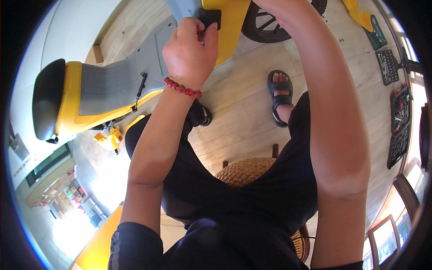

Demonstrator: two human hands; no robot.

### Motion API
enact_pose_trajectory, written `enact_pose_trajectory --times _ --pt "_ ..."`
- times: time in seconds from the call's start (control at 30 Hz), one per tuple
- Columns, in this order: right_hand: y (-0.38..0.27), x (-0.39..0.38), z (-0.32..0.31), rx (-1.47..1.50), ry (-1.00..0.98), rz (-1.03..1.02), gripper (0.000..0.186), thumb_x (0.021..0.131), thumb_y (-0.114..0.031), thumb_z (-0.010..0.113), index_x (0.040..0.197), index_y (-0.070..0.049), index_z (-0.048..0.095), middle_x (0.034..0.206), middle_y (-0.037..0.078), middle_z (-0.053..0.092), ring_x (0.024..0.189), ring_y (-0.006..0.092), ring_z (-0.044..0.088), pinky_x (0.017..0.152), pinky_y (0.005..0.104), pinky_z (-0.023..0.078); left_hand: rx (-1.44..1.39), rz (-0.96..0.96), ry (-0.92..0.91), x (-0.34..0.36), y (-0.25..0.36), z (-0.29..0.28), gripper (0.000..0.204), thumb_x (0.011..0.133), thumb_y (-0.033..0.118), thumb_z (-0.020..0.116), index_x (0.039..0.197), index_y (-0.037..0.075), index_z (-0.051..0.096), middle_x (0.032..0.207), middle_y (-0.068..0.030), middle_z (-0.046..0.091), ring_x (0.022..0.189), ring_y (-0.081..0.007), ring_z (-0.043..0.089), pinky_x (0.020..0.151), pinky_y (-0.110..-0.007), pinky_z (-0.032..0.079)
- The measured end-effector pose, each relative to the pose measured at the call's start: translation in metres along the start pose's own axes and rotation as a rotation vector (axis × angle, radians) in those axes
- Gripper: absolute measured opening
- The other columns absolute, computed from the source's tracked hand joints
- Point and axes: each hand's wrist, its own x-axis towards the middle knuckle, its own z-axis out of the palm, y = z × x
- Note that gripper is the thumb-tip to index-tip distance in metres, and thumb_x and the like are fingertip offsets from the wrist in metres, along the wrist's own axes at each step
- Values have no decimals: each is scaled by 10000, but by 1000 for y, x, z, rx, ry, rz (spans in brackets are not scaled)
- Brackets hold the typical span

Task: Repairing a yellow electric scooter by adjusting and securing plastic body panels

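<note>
"Yellow and grey, that scooter on the left; where's the left hand?"

"Far and slightly left, fingers curled against a small black part by a yellow panel (a red bead bracelet circles the wrist). I can't tell whether they grip it."

"And the right hand?"

"Out of view; the right forearm runs past the far edge, beside a black wheel. I can't tell its fingers' state."

it looked like a scooter workshop
a yellow-and-gray scooter stood on the plank-patterned floor, while black trays of tools and a separate yellow panel lay along the right side.
</note>
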Motion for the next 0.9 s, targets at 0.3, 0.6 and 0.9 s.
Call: enact_pose_trajectory --times 0.3,0.6,0.9 --pt "0 -6 -1 -110 -3 -96 371 708 -123 778 1034 -1 650 956 83 680 839 145 622 744 277 482 9 10 -23 0 -5 -2 219 765 204 709 759 69 536 617 -79 597 552 -262 605 499 -341 478" --pt "8 -2 1 9 -16 -138 343 716 -105 777 1015 7 651 952 98 681 838 154 629 750 274 491 -90 -87 -76 5 -3 -3 226 759 188 713 746 54 532 582 -78 588 519 -231 596 508 -306 471" --pt "16 -6 7 27 -139 -212 447 690 -70 773 1079 11 569 1000 108 636 907 197 608 811 292 482 -228 -197 -75 -2 -16 1 224 764 168 708 751 44 522 572 -89 577 506 -226 584 498 -308 465"
